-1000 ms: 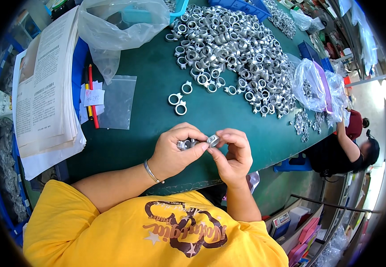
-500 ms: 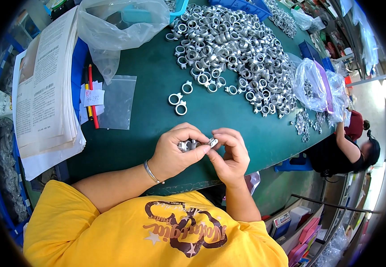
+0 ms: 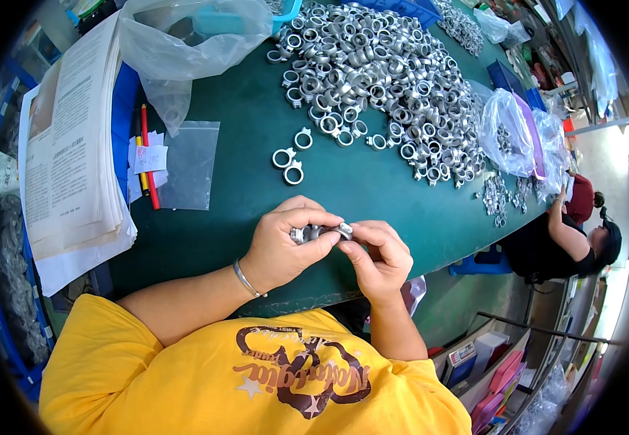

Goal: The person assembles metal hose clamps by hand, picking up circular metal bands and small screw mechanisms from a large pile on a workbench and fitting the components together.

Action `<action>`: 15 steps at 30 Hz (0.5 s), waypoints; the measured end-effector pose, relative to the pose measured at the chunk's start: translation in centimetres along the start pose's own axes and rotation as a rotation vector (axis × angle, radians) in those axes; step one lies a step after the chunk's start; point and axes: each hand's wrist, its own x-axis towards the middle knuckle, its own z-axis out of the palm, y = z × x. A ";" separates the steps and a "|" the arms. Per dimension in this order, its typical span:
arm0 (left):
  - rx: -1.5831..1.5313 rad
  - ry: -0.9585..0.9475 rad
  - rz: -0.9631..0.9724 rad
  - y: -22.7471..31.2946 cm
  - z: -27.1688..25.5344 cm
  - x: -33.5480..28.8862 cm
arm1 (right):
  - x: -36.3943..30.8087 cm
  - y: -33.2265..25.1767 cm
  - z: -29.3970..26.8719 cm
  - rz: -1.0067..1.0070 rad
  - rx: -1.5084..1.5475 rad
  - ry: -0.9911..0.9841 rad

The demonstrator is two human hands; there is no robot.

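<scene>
My left hand (image 3: pixel 280 238) is closed around a few small silver metal ring clamps (image 3: pixel 301 234), partly hidden by its fingers. At its fingertips, one metal ring clamp (image 3: pixel 343 231) is pinched between both hands. My right hand (image 3: pixel 381 262) grips that ring's right side with thumb and forefinger. Just beyond my hands, three loose metal rings (image 3: pixel 293 173) lie on the green table (image 3: pixel 235 174). Farther off spreads a big heap of similar rings (image 3: pixel 401 87), each with a small lug on its side.
At left are stacked printed papers (image 3: pixel 75 138), a red pencil (image 3: pixel 153 190) and a flat clear zip bag (image 3: pixel 192 163). A plastic bag (image 3: pixel 198 54) lies beyond them. Bagged parts (image 3: pixel 507 134) edge the heap's right side. A person in black (image 3: pixel 547 246) sits at far right.
My right hand has shifted slightly right and down, and its fingers have closed on the ring at my left fingertips. My left hand stays nearly in place.
</scene>
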 end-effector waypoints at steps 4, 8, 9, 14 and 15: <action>-0.011 -0.007 -0.003 0.0 0.1 0.0 | 0.0 0.0 -0.1 -0.042 -0.058 -0.002; -0.031 -0.012 -0.008 -0.2 0.1 -0.1 | 0.1 0.0 -0.1 -0.077 -0.098 0.004; -0.037 -0.013 -0.008 -0.2 0.1 -0.1 | 0.1 0.0 -0.1 -0.086 -0.107 0.004; -0.029 -0.021 -0.005 -0.2 0.1 -0.1 | 0.1 0.0 -0.1 -0.132 -0.135 0.005; -0.024 -0.020 0.001 -0.2 0.1 -0.1 | 0.1 0.0 -0.1 -0.137 -0.135 0.005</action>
